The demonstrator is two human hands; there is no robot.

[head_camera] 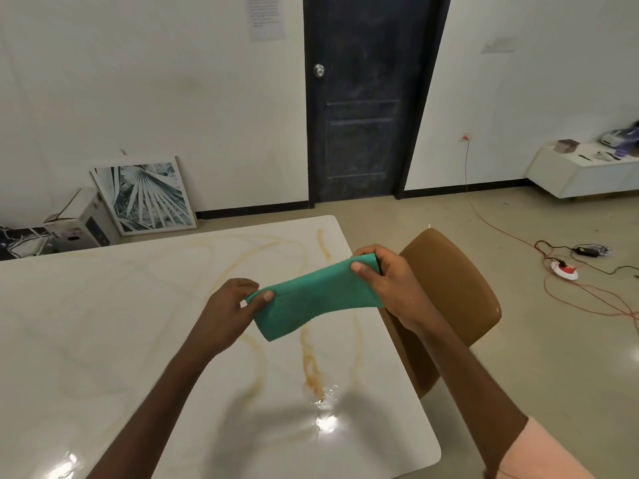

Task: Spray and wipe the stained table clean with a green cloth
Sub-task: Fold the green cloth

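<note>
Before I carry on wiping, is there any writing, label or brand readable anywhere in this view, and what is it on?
Nothing can be read in this view.
Paper sheet on the wall: lines of print, too small and blurred to read.
Cardboard box on the floor: printed marks, not legible.
Green cloth, table, chair, door: no text visible.

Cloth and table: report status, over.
Both hands, left and right, pinch the cloth taut above the table. Brown stains unwiped. Nothing in the way.
</note>
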